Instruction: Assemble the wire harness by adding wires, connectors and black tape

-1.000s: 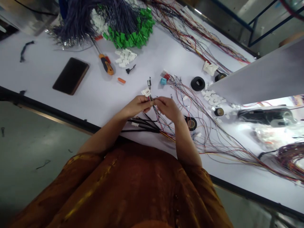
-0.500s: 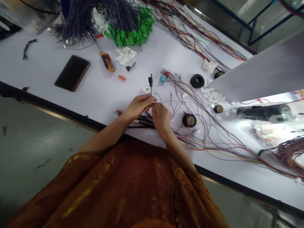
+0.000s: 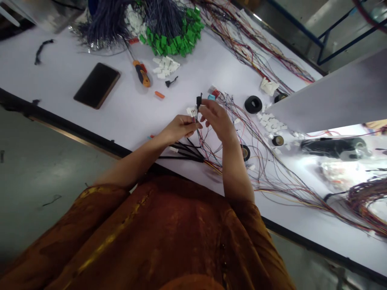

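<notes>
My left hand (image 3: 181,128) is closed in a pinch on thin wires (image 3: 196,119), just below a white connector (image 3: 191,111) with dark slots. A small black connector (image 3: 198,101) stands upright beside the white one, on a dark lead. My right hand (image 3: 219,120) has its curled fingertips at the black connector's right side and appears to grip it; the exact contact is partly hidden. Under the hands, black-sleeved cable branches (image 3: 184,152) run into a loose bundle of thin coloured wires (image 3: 250,139). A blue connector (image 3: 211,97) and a red connector (image 3: 215,93) lie just beyond my right hand.
Black tape rolls (image 3: 253,104) and white connector pieces (image 3: 272,121) lie to the right. A phone (image 3: 97,85), a screwdriver (image 3: 141,74) and an orange piece (image 3: 159,94) are on the left. Green connectors (image 3: 175,45) on dark wires fill the back. A panel (image 3: 332,90) rises at right.
My right hand has left the wire ends beside my left hand and moved up and right to the black connector. My left hand keeps its pinch. The view has shifted slightly.
</notes>
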Available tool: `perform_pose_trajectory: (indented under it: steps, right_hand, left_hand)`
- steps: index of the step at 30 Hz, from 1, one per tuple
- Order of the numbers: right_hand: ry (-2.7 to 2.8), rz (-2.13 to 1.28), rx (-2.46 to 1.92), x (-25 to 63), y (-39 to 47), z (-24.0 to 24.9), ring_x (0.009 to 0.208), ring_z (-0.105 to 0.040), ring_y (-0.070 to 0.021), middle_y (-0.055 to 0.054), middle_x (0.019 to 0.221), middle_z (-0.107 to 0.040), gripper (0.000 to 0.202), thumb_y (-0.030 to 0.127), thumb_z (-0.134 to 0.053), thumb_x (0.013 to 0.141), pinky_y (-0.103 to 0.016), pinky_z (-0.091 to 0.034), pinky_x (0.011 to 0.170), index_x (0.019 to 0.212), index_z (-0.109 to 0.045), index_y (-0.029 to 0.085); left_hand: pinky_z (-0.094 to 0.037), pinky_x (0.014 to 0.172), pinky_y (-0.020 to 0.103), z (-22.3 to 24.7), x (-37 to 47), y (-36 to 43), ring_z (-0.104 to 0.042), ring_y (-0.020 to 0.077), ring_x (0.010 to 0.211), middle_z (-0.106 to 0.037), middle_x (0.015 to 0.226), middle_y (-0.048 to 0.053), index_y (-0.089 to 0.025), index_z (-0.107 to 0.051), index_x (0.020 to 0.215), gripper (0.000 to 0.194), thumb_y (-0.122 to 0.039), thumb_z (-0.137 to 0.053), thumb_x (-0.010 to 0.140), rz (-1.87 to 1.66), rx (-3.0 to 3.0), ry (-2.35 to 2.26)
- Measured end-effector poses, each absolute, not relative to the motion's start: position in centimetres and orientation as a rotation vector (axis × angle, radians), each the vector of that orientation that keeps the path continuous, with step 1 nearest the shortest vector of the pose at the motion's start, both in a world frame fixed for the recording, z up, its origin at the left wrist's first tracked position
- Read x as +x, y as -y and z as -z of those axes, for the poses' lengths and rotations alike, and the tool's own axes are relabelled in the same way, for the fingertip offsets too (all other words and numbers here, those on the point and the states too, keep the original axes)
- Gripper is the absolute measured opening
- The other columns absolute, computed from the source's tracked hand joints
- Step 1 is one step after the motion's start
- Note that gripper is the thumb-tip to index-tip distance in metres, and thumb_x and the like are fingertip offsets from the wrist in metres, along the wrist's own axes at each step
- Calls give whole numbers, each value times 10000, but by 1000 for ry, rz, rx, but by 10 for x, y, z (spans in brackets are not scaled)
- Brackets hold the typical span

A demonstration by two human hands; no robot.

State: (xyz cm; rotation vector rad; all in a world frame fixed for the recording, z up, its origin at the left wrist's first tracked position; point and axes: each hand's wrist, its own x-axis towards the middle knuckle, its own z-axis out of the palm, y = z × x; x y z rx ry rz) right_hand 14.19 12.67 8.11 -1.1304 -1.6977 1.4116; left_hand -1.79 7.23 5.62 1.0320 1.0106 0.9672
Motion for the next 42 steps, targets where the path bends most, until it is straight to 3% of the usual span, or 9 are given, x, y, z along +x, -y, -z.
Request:
perform_pose_trajectory:
  steps: [4, 10, 18, 24, 42]
  right_hand:
    - [1709, -1519, -995, 122, -142, -80, 686, -537, -84, 17, 795, -624, 258, 413, -681, 841, -203, -438, 590, 947, -688, 178]
    - [1619, -1515, -907, 115, -136, -65, 819, -602, -116, -15, 984, -682, 326, 472, -693, 833, -227, -504, 675, 1010, -681, 199]
    - [1478, -1580, -1045, 114, -142, -73, 622, -525, -59, 43, 693, -522, 372, 564, -660, 867, -158, -432, 505, 829, -542, 213]
    - [1428, -1696, -1100, 112, -141, -81, 602, -536, -56, 35, 709, -542, 320, 486, -657, 897, -167, -423, 486, 804, -541, 203]
    - [1496, -1629, -1116, 104, -145, -76, 638, -538, -101, 13, 693, -556, 303, 488, -667, 871, -202, -425, 483, 794, -583, 207]
  left_hand:
    - [-258, 450, 202, -58, -21, -74, -403, 45, 448, -489, 501, -29, -115, -707, 732, 192, -289, -779, 772, -937, 901, -962]
    - [-284, 444, 185, -56, -25, -70, -429, 36, 470, -509, 558, -30, -104, -729, 787, 198, -275, -817, 742, -946, 656, -912]
    - [-283, 445, 201, -54, -21, -70, -415, 44, 447, -478, 498, -39, -116, -688, 716, 214, -295, -775, 796, -972, 864, -1016]
    - [-290, 446, 193, -57, -25, -70, -429, 49, 463, -496, 539, -28, -128, -716, 750, 238, -350, -799, 767, -931, 821, -994]
    - [-316, 453, 187, -46, -28, -71, -440, 54, 486, -539, 559, -6, -148, -749, 754, 332, -464, -837, 706, -960, 886, -991]
